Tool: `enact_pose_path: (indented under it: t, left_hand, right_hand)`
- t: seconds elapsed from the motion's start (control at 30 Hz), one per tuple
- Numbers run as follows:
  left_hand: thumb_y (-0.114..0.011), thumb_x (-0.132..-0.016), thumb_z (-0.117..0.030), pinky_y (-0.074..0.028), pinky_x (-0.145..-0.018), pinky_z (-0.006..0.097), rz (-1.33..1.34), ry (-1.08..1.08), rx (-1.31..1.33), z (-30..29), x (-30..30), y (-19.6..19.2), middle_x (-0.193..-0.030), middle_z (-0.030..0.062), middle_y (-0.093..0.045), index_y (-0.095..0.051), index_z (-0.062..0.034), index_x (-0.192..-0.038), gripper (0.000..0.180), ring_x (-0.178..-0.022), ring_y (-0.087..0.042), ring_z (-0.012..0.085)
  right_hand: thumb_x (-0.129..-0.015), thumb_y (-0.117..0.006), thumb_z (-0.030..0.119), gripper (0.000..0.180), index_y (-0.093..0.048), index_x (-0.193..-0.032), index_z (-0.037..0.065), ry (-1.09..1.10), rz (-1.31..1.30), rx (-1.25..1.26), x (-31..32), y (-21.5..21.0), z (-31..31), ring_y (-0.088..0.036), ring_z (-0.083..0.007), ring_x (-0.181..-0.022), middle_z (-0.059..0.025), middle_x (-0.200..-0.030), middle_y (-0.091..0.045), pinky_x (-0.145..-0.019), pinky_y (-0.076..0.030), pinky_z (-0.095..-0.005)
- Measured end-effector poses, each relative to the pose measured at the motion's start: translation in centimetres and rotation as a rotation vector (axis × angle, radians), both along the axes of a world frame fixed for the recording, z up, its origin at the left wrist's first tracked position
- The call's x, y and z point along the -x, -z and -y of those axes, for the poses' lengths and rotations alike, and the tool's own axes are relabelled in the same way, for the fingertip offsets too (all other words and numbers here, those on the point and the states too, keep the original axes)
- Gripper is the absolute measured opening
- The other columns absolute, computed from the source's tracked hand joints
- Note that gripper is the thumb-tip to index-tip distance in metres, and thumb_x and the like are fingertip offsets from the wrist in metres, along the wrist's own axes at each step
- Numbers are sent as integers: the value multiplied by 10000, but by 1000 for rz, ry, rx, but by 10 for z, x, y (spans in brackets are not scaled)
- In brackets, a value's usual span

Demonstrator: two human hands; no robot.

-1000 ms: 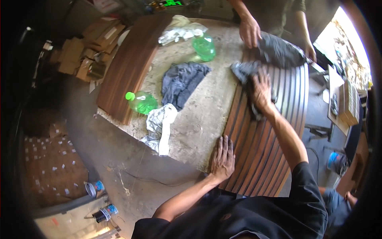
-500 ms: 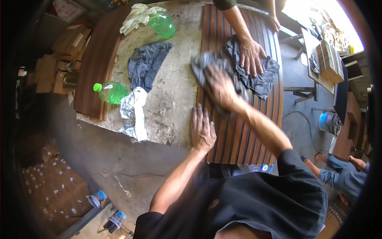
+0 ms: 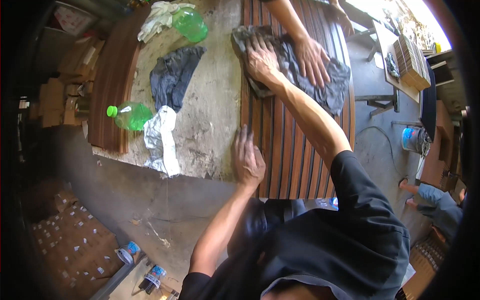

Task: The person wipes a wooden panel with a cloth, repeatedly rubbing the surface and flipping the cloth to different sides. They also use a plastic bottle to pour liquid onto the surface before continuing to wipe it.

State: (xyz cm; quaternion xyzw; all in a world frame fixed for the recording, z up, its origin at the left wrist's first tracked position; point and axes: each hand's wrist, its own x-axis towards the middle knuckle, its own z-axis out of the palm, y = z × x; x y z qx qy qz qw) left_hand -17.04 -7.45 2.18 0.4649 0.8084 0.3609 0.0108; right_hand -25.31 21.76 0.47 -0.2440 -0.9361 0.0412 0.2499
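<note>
My right hand [image 3: 261, 57] lies with its fingers stretched over a crumpled dark grey rag [image 3: 260, 89], pressing it onto a brown slatted wood panel [image 3: 287, 150] with black grooves. At the panel's left edge, near the front, my left hand [image 3: 248, 162] rests open, its fingers extended and holding nothing. Just right of my right hand, a co-worker's hand [image 3: 311, 57] lies spread on a second dark rag [image 3: 336, 85]. The two rags meet or overlap; their border is hard to make out. Another hand [image 3: 341, 19] is at the panel's far right edge.
The worn table [image 3: 210, 100] bears a dark cloth [image 3: 175, 75], a white cloth [image 3: 162, 140], a pale cloth [image 3: 156, 20], and two green bottles, one near [image 3: 132, 116] and one far [image 3: 190, 24]. Brown boards [image 3: 110, 95] line its left side. A bucket [image 3: 414, 139] stands at right.
My right hand has slid the rag forward and slightly left along the panel. My left hand stays by the panel edge. The co-worker's hand remains on its rag. The view has shifted slightly.
</note>
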Motion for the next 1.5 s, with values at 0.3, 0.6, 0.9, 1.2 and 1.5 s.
enact_pose_path:
  t: [0.3,0.6,0.9,1.2,1.5]
  left_hand:
    - [-441,-1042,-459,-337,-1135,441,406,-304,-410,30,13,21,-1424,223,-507,-467,53,-1396,623,-1325,-476,342]
    - [-443,-1040,-448,-354,-1120,421,590,-198,-367,43,0,8,-1395,199,-541,-482,36,-1400,604,-1301,-502,301]
    - [-362,-1064,-374,-305,-1158,485,99,-70,-157,52,9,13,-1439,244,-488,-453,44,-1415,553,-1398,-394,396]
    - [-392,-1029,-226,-268,-1178,532,-100,70,62,32,0,17,-1508,299,-380,-406,47,-1455,507,-1416,-331,480]
    - [-326,-1045,-245,-243,-1186,527,-93,69,88,43,5,20,-1497,337,-365,-411,92,-1435,523,-1406,-328,496]
  right_hand:
    - [-824,-546,173,646,-468,-1437,-15,-392,233,276,-178,-23,230,-286,-380,-1484,-236,-1556,-361,-1197,-240,-509]
    - [-923,-514,225,526,-494,-1375,-45,5,29,-5,-61,-9,94,-377,-392,-1415,-258,-1478,-447,-1169,-285,-492]
    - [-903,-610,279,602,-476,-1435,32,-262,280,332,-231,-37,263,-331,-369,-1459,-204,-1542,-388,-1196,-223,-506]
    - [-940,-468,239,476,-550,-1366,43,53,-20,-10,-110,9,98,-361,-405,-1416,-213,-1508,-429,-1147,-311,-509]
    - [-886,-612,291,584,-513,-1385,5,61,204,343,-274,-36,270,-341,-354,-1451,-204,-1537,-390,-1180,-249,-516]
